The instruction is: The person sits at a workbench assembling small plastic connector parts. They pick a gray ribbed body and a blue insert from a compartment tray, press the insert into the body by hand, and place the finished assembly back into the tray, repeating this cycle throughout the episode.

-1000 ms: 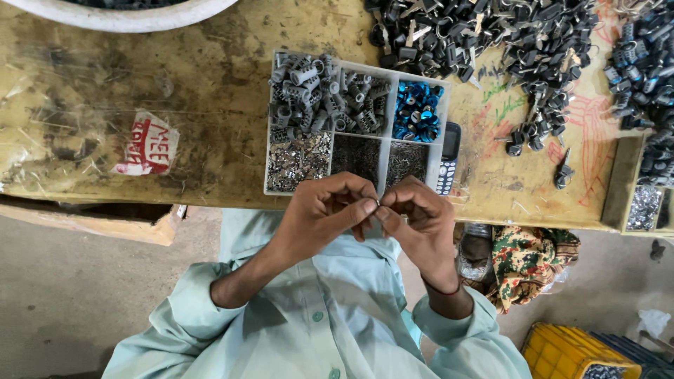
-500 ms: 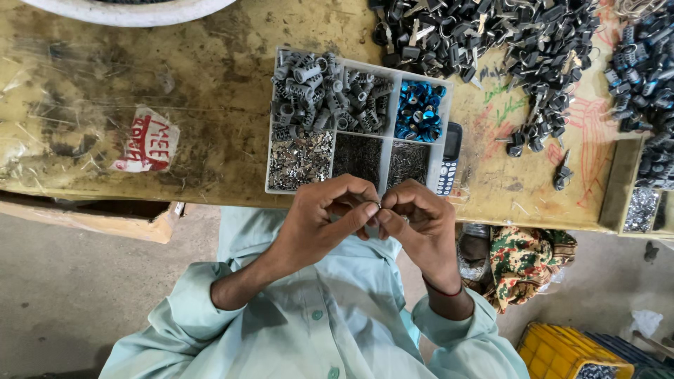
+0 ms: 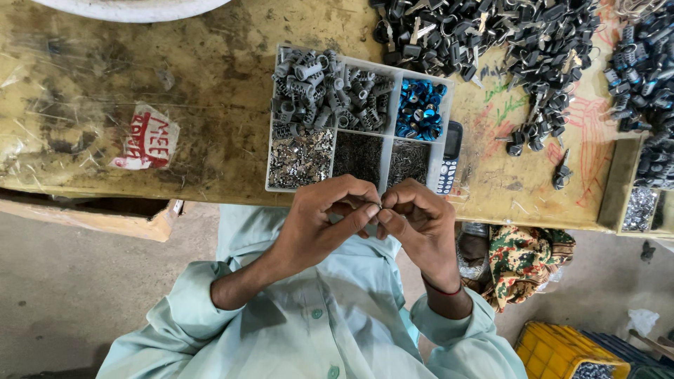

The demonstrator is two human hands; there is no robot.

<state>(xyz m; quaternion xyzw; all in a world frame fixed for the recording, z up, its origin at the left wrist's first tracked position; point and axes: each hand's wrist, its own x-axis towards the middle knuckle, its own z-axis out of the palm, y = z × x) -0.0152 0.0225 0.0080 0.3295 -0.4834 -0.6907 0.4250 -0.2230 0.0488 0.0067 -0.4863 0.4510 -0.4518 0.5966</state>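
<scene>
Both my left hand (image 3: 319, 228) and right hand (image 3: 421, 228) pinch one tiny metal part (image 3: 380, 206) between closed fingers; I'd steady wrists over the white compartmented tray (image 3: 270, 140).

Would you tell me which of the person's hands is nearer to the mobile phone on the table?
Right. The right hand sits just below the mobile phone; the left hand is farther off, under the parts tray.

Small metal part (image 3: 380, 207), tiny and grey, pinched between the fingertips of both hands; shape too small to make out. It sits just below the near edge of the white plastic compartment tray (image 3: 271, 140), in front of the pale-green shirt.
</scene>
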